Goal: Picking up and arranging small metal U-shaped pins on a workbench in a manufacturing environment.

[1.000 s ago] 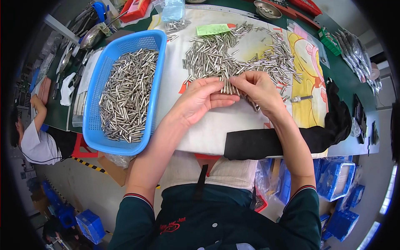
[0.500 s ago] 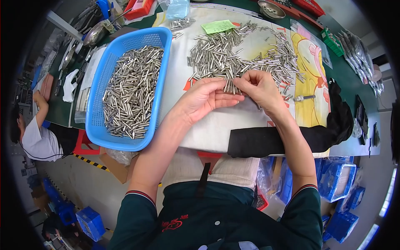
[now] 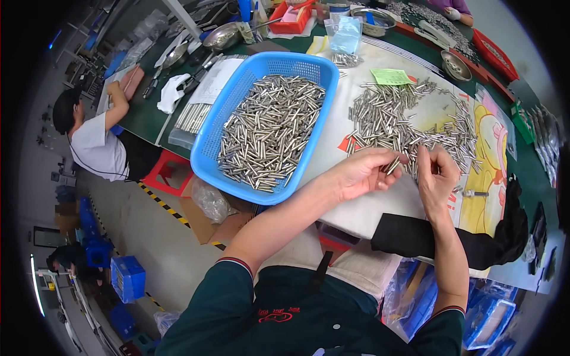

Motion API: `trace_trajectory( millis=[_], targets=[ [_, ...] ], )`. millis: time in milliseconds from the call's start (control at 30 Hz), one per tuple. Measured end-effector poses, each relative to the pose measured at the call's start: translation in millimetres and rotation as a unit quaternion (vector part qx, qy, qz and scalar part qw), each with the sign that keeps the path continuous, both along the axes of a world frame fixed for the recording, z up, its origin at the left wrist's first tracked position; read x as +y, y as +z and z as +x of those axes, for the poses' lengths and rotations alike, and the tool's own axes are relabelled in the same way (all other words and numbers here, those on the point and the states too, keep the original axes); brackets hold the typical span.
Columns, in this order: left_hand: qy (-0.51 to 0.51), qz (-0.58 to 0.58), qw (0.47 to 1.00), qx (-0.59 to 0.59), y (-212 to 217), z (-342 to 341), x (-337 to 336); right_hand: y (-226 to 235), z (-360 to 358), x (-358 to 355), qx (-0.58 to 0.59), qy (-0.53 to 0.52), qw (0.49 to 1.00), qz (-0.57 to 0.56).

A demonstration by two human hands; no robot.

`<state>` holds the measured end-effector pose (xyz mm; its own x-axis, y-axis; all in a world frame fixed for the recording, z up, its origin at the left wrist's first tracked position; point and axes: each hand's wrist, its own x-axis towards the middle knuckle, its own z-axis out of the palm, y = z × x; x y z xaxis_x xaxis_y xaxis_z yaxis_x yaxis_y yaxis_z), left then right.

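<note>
My left hand (image 3: 367, 175) is closed palm-up, with short metal pins (image 3: 392, 165) between its thumb and curled fingers. Beside it on the right, my right hand (image 3: 438, 177) is pinched closed at the near edge of a loose pile of similar pins (image 3: 383, 121). Whatever its fingertips hold is hidden. The pile lies on a printed white and yellow cloth (image 3: 356, 209), with a green paper slip (image 3: 392, 77) at its far side. To the left stands a blue plastic basket (image 3: 203, 142) holding many more pins (image 3: 270, 133).
Black fabric (image 3: 415, 234) lies along the near table edge. A small metal part with a dark shaft (image 3: 475, 193) rests right of my right hand. Metal bowls (image 3: 456, 66) and a red bin (image 3: 291, 21) stand farther back. Another person (image 3: 98, 139) sits at the far left.
The view has turned left, so the scene appears shifted right. My hands have moved apart slightly, and my left fingers have curled more around the pins.
</note>
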<state>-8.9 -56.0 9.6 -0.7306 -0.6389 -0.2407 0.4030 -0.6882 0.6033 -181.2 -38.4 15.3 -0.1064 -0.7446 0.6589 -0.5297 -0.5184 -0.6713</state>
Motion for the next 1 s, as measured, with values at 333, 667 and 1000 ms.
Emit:
trace_trajectory(
  millis=[333,667,1000],
  targets=[
    [0.089,-0.457,0.824,-0.324,105.2,86.0,43.9,-3.4,-3.9,-0.8,-0.002,0.005,1.0,-0.024],
    [0.257,-0.671,0.307,-0.624,99.9,147.4,19.7,-5.2,-3.3,-1.5,-0.002,0.013,1.0,-0.015],
    [0.146,-0.707,0.462,-0.515,23.8,32.0,55.3,-7.5,2.0,-5.6,0.149,0.008,0.986,0.07]
  ],
)
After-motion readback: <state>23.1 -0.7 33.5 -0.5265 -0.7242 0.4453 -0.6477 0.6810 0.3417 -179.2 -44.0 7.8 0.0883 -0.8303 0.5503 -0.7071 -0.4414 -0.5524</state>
